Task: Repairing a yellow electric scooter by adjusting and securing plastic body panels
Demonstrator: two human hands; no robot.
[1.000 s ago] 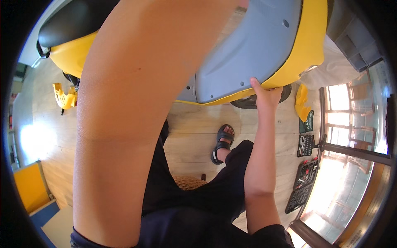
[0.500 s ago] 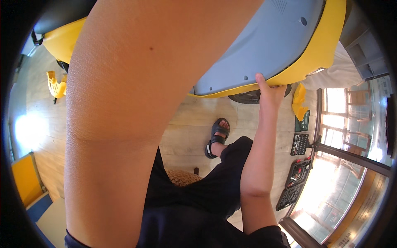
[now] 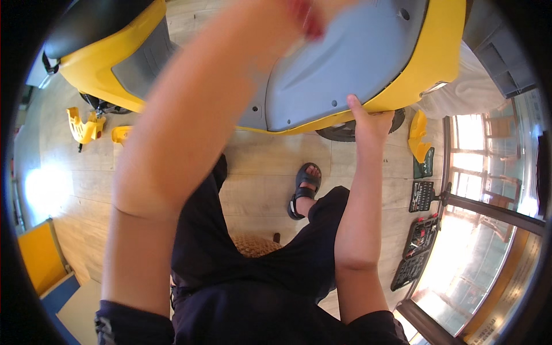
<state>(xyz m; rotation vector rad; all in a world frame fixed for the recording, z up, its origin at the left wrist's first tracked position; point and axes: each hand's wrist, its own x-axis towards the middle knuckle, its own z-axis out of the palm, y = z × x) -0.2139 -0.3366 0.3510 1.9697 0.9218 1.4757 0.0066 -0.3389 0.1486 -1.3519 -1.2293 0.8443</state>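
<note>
The right hand (image 3: 372, 126) grasps the near rim of a curved yellow-and-grey plastic vehicle panel (image 3: 359, 60), partly covering a round black wheel (image 3: 338, 134); whether the blurred left hand (image 3: 334, 6) holds anything cannot be told. The panel looks stiff and slippery, its rim the surest grip.

2 bare arms (image 3: 167, 144) reach forward, the left blurred, the right hand (image 3: 372, 125) extending its thumb (image 3: 355, 106).
</note>
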